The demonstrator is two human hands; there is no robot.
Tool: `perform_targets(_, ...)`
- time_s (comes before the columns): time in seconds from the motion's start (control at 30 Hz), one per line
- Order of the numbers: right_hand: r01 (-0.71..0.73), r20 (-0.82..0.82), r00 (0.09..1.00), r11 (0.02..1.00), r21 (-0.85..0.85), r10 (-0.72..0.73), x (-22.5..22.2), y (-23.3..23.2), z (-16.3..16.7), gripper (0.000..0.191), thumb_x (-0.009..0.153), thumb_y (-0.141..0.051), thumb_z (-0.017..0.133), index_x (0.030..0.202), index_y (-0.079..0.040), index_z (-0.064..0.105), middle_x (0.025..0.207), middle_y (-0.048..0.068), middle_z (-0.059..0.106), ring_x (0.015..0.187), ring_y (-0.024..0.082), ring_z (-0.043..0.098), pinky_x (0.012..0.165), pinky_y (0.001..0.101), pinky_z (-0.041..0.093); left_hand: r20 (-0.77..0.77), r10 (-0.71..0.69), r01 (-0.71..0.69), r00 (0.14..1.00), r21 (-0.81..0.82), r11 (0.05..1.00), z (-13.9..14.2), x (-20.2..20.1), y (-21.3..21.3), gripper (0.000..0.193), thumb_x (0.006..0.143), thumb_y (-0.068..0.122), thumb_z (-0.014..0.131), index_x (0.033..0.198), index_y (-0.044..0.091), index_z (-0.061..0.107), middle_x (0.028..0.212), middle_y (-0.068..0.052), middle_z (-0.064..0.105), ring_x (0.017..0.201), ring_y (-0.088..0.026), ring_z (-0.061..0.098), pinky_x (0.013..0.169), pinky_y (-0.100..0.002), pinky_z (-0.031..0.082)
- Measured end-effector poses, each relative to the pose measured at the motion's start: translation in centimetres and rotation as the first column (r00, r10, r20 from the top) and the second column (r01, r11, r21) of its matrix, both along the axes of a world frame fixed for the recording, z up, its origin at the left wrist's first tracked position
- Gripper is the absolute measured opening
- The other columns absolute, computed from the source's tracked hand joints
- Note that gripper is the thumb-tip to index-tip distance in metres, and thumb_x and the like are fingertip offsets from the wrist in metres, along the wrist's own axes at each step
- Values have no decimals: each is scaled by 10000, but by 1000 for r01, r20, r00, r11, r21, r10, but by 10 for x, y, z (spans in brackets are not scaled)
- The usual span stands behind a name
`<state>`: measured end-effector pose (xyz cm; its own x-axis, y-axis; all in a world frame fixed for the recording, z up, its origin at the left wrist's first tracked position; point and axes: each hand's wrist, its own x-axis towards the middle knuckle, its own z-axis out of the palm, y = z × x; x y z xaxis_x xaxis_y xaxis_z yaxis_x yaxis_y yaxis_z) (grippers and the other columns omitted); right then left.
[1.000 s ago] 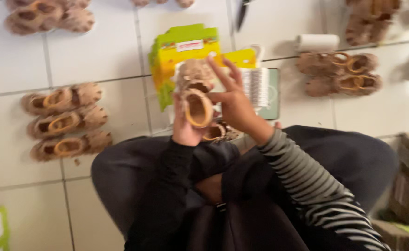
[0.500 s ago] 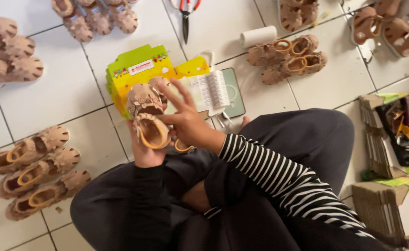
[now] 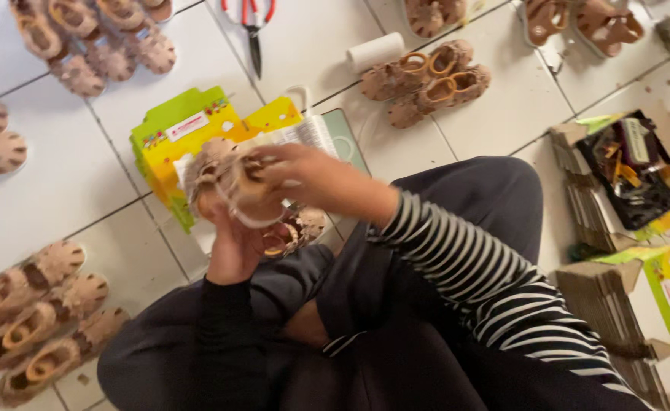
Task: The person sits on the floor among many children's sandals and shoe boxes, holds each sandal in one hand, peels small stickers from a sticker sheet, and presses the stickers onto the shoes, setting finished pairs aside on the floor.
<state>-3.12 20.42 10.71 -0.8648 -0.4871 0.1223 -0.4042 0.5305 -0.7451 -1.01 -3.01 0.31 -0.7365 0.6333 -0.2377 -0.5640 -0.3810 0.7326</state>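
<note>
Two hands share one tan sandal (image 3: 232,183) above the lap: the left hand (image 3: 232,243) cups it from below for support, while the right hand (image 3: 316,179) pinches its top. The yellow-green box (image 3: 190,137) sits open at 11 o'clock, within easy reach.

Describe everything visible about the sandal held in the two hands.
The sandal is small and tan, of a leather-like material, with a closed, patterned toe and a light rim round the sole. It is blurred, so finer detail is lost. It is held up above the yellow-green box, tilted. The left hand supports it from below, and the right hand closes over it from the side.
</note>
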Motion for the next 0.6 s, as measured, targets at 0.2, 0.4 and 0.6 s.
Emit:
perform_targets(0.2,477,332,805,869,128,-491,-5,181,14,291,920,-242,728,1179,-113,753,1005,101,790,790,160,784,737,311,614,-44,27,-32,999,-127,991,-7,-3,8,984,969,769,296,1577,1,390,1262,-123,621,1084,-211,632,833,-358,562)
perform_targets(0.4,598,97,485,411,689,-869,2,338,-65,364,895,-374,835,962,-16,833,841,139,781,698,190,702,679,373,555,-87,114,-127,990,-162,979,-9,-9,-4,976,996,759,304,1566,-24,425,1273,-113,606,1097,-203,613,884,-345,545)
perform_targets(0.6,281,268,545,474,834,-794,-14,370,-135,361,884,-385,818,969,-35,825,896,143,789,763,248,718,733,398,563,-39,90,-95,995,-153,984,-14,-10,12,938,1006,727,322,1560,-23,417,1277,-115,601,1102,-203,605,902,-362,540)
